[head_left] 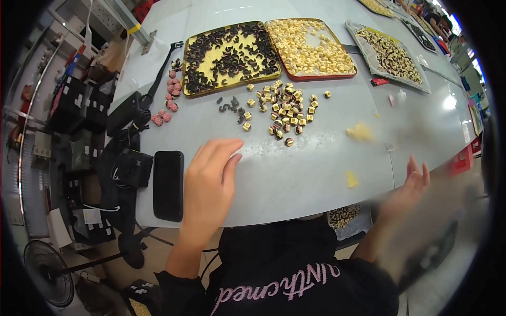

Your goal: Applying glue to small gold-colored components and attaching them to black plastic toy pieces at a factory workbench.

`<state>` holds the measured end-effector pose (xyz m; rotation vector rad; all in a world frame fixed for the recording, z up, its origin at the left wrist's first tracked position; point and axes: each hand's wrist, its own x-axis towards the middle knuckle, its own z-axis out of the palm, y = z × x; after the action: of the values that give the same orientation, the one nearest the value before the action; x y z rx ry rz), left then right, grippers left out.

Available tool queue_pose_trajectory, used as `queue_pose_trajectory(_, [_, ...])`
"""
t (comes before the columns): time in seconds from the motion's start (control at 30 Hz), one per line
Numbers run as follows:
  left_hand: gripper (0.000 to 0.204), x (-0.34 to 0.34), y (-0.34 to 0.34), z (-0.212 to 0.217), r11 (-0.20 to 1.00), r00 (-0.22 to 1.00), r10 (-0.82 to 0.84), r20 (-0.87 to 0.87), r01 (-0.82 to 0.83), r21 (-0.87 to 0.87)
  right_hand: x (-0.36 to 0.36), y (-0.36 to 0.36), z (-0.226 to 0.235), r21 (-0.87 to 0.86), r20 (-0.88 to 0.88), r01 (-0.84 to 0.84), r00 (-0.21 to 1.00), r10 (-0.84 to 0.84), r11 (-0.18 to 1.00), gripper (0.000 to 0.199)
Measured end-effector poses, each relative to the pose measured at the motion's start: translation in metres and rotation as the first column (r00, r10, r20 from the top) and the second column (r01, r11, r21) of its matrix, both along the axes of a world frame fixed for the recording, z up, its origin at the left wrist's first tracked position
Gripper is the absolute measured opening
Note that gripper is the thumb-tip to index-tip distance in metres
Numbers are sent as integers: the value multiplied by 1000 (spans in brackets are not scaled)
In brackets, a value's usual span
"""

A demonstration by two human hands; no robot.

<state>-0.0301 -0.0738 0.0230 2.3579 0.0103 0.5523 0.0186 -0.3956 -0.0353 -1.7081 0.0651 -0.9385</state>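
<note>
At the near side of a grey desk, the left hand is hovering with fingers bent, thumb just below them across a narrow gap, nothing showing in its grasp. The right hand, blurred, is hanging by the near right edge, fingers apart and no held thing visible. A phone is lying just beside the left hand. Beyond that hand, small yellow-and-dark cubes are sitting in a loose cluster, looking light and firm; opposite side faces are probably offering the surest pinch, though a hard squeeze could be chipping them. Dark bits are lying to the cluster's left, pink balls farther left. Behind, a yellow tray and a red tray are standing side by side.
</note>
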Motion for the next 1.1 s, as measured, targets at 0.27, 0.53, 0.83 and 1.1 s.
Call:
queue_pose_trajectory(0.27, [14,90,70,-31,947,979,182,-89,-150,283,25,-21,8,69,50,-5,999,2,998,29])
queue_pose_trajectory(0.53, [13,108,70,-77,935,952,304,25,-303,186,31,-37,-7,78,-9,-23,1000,24,997,28])
queue_pose_trajectory(0.83, [14,108,70,-92,944,949,306,69,-312,106,45,-45,-17,0,-91,49,995,-49,999,29])
queue_pose_trajectory(1.1, [13,115,57,-83,950,915,286,284,-309,41,55,-47,-27,-155,-169,102,977,-128,983,39])
